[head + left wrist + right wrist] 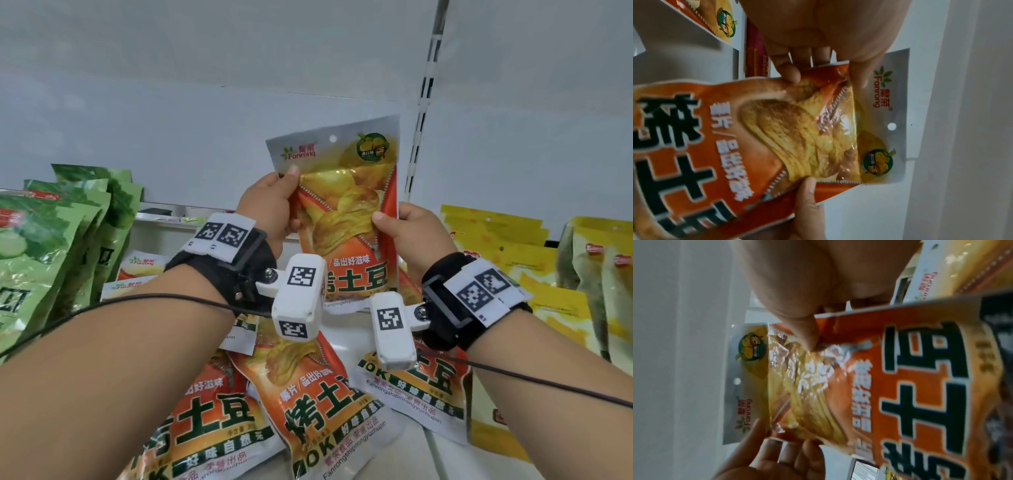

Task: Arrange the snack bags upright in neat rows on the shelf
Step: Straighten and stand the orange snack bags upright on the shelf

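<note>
- White shelving with a pale back wall (205,102) and a slotted metal upright (423,113) fills the head view. Both hands hold one glossy orange-and-silver potato-chip bag (346,192) upright above the white shelf board (346,334); the left hand (270,209) pinches its left edge, and the right hand (414,233) pinches its right edge.
- More orange chip bags (318,404) lie flat in a loose heap below the wrists, green snack bags (51,240) stand at the left, and yellow snack bags (507,260) lie at the right.
- From the left wrist, the held bag (777,138) shows a silver top band with a round hang hole, printed golden chips and large dark characters. The left thumb (859,73) presses its front, with fingers behind.
- From the right wrist, the same bag (859,386) looks crinkled and shiny. The right thumb (807,334) presses its front near the zipper print, while the left hand's fingers (787,456) grip the opposite edge.
</note>
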Available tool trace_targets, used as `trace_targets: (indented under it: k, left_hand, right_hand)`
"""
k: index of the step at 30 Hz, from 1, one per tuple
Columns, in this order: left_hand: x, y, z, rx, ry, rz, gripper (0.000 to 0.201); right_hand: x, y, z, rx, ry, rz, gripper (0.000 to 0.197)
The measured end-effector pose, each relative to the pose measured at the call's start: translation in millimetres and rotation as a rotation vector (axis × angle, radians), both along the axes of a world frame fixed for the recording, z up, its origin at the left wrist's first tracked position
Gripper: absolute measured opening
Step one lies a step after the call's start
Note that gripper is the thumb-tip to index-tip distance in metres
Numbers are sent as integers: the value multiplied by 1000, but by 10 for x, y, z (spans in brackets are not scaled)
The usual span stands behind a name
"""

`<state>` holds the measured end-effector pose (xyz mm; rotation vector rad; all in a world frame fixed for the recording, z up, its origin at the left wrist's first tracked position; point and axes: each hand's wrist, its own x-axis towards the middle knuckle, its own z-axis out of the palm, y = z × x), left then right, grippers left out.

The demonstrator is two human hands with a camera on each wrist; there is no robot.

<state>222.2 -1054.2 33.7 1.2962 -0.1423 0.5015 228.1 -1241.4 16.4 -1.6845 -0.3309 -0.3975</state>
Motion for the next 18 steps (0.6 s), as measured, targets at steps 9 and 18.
trace_targets:
  k: [9,18]
  left_hand:
    - [-79,40,-424,210,171,-210,10]
    - [-94,82,-536,135,199,-250,6]
  right_hand:
    - [-44,82,-35,326,85,52,10]
    - [-142,109,-272,173,151,52,9]
